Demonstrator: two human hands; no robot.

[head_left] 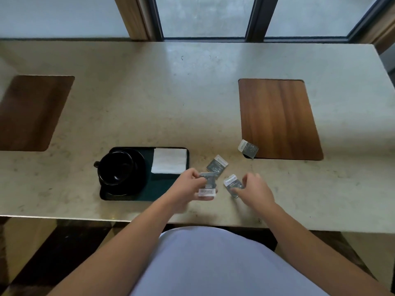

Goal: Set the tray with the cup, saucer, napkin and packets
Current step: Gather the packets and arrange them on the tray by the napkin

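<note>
Packets: left grip point(188, 186) pinches one point(207, 185) lengthwise toward the person; right grip point(255, 189) pinches another point(233, 183).

A pale beige, faintly speckled stone surface point(149, 103) fills the view. At 9 o'clock from centre sits a black tray point(162, 192) holding a glossy black cup point(116, 167) on a black saucer point(139, 178), with a white napkin point(170, 160) beside them. Grey packets with white label ends and dotted print lie at 3 o'clock of the tray: one point(217, 164), another point(233, 184), one point(207, 185) in the left hand point(188, 189). A further packet point(248, 148) overlaps a warm brown, wood-grained mat point(277, 118); a darker brown mat point(32, 112) lies at far 9 o'clock.
</note>
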